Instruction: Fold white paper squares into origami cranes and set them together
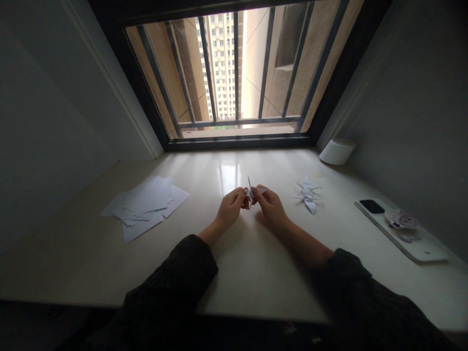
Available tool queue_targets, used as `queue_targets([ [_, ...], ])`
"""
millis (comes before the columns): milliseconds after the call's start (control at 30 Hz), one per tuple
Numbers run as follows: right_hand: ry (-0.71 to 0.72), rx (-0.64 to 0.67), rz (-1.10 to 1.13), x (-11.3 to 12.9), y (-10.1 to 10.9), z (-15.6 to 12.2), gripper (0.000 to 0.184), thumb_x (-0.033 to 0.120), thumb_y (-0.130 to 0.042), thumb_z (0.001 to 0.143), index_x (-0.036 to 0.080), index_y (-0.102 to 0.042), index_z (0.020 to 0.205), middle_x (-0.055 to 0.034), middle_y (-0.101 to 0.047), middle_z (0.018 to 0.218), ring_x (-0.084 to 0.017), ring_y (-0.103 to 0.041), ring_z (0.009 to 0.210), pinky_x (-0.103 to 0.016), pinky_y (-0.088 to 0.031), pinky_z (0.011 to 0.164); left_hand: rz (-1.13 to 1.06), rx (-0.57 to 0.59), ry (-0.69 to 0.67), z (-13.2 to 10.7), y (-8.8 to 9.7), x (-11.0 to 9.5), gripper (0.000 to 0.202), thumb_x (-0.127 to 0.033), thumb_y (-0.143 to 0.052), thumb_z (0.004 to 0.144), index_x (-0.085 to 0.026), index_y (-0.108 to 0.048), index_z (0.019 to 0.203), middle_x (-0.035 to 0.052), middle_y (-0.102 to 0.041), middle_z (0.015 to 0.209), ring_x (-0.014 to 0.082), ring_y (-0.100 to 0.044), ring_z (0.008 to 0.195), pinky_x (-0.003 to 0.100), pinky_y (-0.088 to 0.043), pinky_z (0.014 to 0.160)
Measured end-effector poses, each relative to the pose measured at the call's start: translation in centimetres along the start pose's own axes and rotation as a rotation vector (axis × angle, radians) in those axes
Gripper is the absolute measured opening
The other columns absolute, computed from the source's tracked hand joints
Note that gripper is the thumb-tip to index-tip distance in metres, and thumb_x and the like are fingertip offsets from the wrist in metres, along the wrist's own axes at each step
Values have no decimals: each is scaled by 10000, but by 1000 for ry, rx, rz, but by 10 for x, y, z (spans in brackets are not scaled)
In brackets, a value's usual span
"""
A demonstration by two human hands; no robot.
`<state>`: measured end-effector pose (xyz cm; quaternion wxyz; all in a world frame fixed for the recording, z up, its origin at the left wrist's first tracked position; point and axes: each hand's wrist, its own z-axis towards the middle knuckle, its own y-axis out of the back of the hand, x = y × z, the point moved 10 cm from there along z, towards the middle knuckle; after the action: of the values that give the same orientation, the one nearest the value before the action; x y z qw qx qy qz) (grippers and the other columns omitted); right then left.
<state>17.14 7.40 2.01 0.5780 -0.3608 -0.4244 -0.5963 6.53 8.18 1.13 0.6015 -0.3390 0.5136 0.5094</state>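
Between my two hands, over the middle of the white sill, is a small folded white paper piece [249, 184], with one thin point standing up. My left hand [233, 204] pinches it from the left, thumb and fingers pressed together. From the other side my right hand [269, 204] grips it, and a pale paper tip shows past the fingers. Much of the paper is hidden behind the fingers. Right of my hands lie folded paper cranes [308, 196] close together, their thin points sticking out sideways.
Loose white paper sheets [146, 200] lie in a pile at the left. On the right rests a phone [405, 231] with a round grip on its back. A white cup-like object [337, 151] stands in the far right corner. Behind the sill [237, 273] is a barred window [237, 73].
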Motion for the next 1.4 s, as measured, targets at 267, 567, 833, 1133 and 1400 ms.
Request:
queue_targets([
  [267, 24, 40, -4, 5, -1, 2, 353, 440, -490, 889, 199, -543, 636, 16, -517, 624, -132, -527, 619, -274, -416, 620, -101, 28, 10, 2, 2, -2, 346, -458, -540, 832, -156, -536, 664, -17, -513, 574, 101, -502, 557, 243, -417, 570],
  [567, -42, 28, 106, 1, -3, 1, 415, 525, -456, 875, 201, -541, 629, 0, -548, 615, -155, -545, 641, -312, -456, 688, -249, 37, 105, 0, 1, 0, 342, -463, -543, 817, -154, -555, 671, 3, -533, 635, 110, -499, 600, 257, -413, 603],
  [833, -79, 10, 268, -3, -4, 0, 364, 467, -491, 877, 192, -555, 648, 13, -510, 608, -137, -514, 606, -291, -447, 652, -338, 34, 79, 0, 1, -2, 355, -476, -556, 816, -160, -537, 654, 3, -528, 628, 113, -492, 591, 263, -401, 595],
  [1133, -98, 6, 275, -7, -3, 1, 382, 493, -481, 870, 196, -544, 637, 6, -516, 612, -144, -523, 613, -302, -476, 664, -380, -24, 96, -1, 6, 3, 345, -480, -588, 783, -165, -520, 659, -2, -500, 614, 114, -473, 577, 267, -406, 584],
  [1400, -76, 4, 232, -7, -1, 1, 388, 491, -468, 878, 200, -548, 635, 4, -522, 615, -148, -518, 612, -302, -459, 652, -308, -55, 86, 0, 11, 0, 323, -464, -566, 785, -166, -534, 666, -2, -504, 594, 118, -492, 570, 266, -429, 580],
])
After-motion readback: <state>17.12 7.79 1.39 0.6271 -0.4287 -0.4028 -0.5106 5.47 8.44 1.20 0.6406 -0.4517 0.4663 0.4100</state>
